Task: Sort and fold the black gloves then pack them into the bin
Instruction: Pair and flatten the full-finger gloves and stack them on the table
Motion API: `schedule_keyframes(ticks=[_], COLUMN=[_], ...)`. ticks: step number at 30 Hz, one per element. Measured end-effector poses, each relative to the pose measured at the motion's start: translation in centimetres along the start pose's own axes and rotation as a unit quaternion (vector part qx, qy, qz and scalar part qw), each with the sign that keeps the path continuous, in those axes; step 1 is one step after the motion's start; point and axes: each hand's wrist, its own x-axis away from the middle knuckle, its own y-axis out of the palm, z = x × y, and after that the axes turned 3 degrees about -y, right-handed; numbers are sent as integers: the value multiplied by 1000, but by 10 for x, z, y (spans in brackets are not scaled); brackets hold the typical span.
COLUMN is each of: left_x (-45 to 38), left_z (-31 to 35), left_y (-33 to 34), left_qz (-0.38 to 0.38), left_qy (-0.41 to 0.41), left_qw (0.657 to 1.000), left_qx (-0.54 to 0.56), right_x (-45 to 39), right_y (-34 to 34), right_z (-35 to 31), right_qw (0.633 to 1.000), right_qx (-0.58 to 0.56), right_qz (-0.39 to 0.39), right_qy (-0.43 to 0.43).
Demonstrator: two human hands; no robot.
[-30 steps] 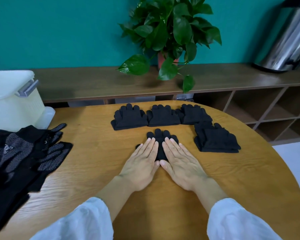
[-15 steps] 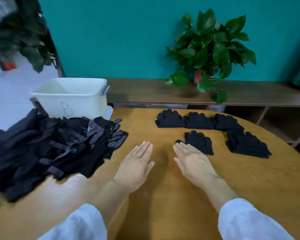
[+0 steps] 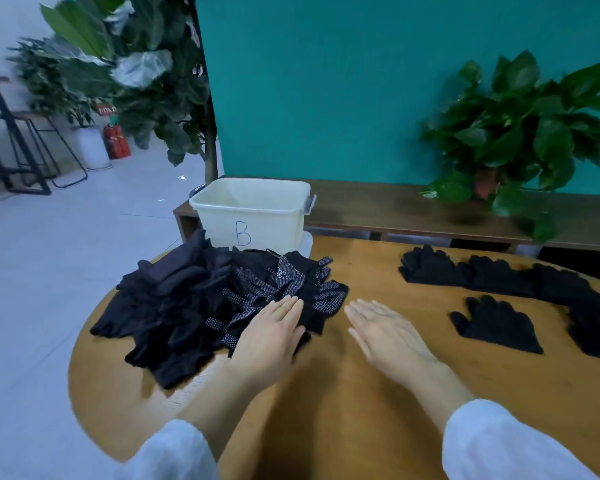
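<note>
Head view: left hand lies flat, fingers straight, on the edge of the glove pile on the counter. Right hand is flat too, holding nothing. Folded gloves sit right; bin behind the pile.

Bin: behind glove pile, table's far left.
Folded gloves: right of pile, on table.
Plant: shelf behind.

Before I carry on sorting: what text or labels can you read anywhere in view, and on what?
"B": handwritten in blue on the front wall of the white bin.
Pale logo on a dotted glove in the unsorted pile: too small to read.
Red sign among the far plants: blurred, unreadable.
</note>
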Motion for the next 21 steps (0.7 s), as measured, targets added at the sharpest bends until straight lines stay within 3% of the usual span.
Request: schedule_keyframes(ticks=[5,10,16,21], left_x=[-38,-93,-149,-176], left_z=[-34,-60,-84,-95], left_y=[6,26,56,79], left_qz=[37,79,21,41], left_qy=[16,37,21,-12], left_qw=[999,996,999,999], left_qx=[11,11,31,3], right_x=[-41,-85,-132,-161], right_y=[22,55,103,131], right_z=[-1,9,21,27], right_qw=[1000,995,994,991], right_qx=[-27,-62,-81,-102], right_qz=[-4,-66,-64,-47], right_qy=[-5,-27,26,66])
